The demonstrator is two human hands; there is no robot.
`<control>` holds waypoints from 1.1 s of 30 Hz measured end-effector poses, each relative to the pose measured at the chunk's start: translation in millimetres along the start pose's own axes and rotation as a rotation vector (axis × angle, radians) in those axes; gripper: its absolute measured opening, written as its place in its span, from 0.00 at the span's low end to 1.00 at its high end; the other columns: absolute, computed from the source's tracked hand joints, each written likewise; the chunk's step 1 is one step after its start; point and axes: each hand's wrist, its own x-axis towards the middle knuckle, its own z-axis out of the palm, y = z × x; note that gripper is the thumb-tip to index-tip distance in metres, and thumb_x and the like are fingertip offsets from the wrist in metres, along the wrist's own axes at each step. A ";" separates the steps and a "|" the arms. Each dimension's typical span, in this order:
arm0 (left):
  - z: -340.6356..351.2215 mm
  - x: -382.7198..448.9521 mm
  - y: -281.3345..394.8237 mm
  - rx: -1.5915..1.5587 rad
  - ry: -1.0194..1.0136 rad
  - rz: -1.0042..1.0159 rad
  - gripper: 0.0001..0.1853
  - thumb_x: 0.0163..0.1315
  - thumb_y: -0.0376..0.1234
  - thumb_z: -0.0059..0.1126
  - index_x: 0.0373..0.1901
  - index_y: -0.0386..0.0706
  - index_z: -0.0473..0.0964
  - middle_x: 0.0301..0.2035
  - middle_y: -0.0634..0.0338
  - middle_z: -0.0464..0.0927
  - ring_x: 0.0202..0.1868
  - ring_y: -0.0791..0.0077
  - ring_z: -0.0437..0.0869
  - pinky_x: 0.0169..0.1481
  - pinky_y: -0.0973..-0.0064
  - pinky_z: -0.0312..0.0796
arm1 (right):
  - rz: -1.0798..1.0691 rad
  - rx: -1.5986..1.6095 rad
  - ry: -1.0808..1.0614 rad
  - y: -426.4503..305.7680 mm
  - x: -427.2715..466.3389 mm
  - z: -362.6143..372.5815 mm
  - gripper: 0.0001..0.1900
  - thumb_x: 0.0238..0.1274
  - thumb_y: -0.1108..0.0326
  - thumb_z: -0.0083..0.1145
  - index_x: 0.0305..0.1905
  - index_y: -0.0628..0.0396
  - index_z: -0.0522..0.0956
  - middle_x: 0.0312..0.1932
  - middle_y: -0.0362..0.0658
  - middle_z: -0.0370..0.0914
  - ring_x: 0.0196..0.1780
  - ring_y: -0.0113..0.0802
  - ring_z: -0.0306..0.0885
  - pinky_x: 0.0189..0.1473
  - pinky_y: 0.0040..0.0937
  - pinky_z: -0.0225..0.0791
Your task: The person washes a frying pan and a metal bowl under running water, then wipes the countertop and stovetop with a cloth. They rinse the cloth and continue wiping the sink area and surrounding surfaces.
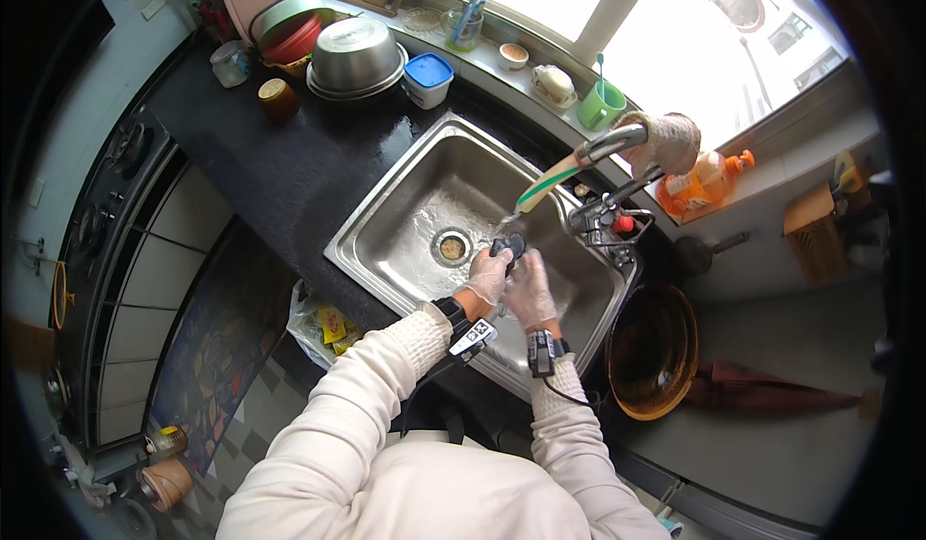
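Both my hands wear clear plastic gloves and are over the stainless steel sink (391, 254). My left hand (486, 277) grips a small, dark grey-black object (512, 243), too small to name exactly. Right beside it, my right hand (530, 290) is slightly blurred, fingers extended, with nothing visible in its grasp. Water runs from a hose (548, 182) with a green stripe, fitted to the faucet spout (615, 142), just above the dark object. A drain strainer (453, 248) holding pale brownish bits sits in the sink floor to the left of my hands.
On the dark countertop (268, 164) stand an upturned metal basin (354, 52), a blue-lidded tub (428, 81) and a jar (278, 100). The sill holds a green mug (602, 106) and an orange pump bottle (698, 182). A brown-glazed bowl (655, 352) borders the sink's right side.
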 end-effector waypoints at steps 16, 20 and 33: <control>-50.5 -24.4 -14.9 -0.322 0.195 -0.067 0.20 0.54 0.40 0.68 0.44 0.40 0.73 0.38 0.60 0.77 0.36 0.74 0.78 0.39 0.76 0.74 | -0.093 -0.691 0.403 69.1 0.9 53.4 0.22 0.65 0.50 0.51 0.55 0.56 0.69 0.44 0.43 0.75 0.40 0.32 0.74 0.40 0.34 0.71; -54.7 -18.8 -20.1 -0.231 0.335 0.144 0.20 0.58 0.39 0.64 0.49 0.44 0.70 0.36 0.62 0.75 0.35 0.75 0.77 0.39 0.75 0.72 | 0.235 -0.001 -0.026 67.5 -28.6 40.5 0.27 0.66 0.43 0.47 0.60 0.51 0.66 0.54 0.46 0.72 0.54 0.40 0.74 0.56 0.45 0.70; -41.8 -24.2 -11.3 0.499 0.097 0.265 0.29 0.66 0.54 0.48 0.45 0.33 0.75 0.37 0.51 0.80 0.39 0.69 0.79 0.45 0.73 0.72 | -0.405 -0.483 0.232 64.0 7.9 35.3 0.16 0.60 0.57 0.56 0.42 0.59 0.81 0.36 0.44 0.82 0.39 0.30 0.78 0.43 0.26 0.70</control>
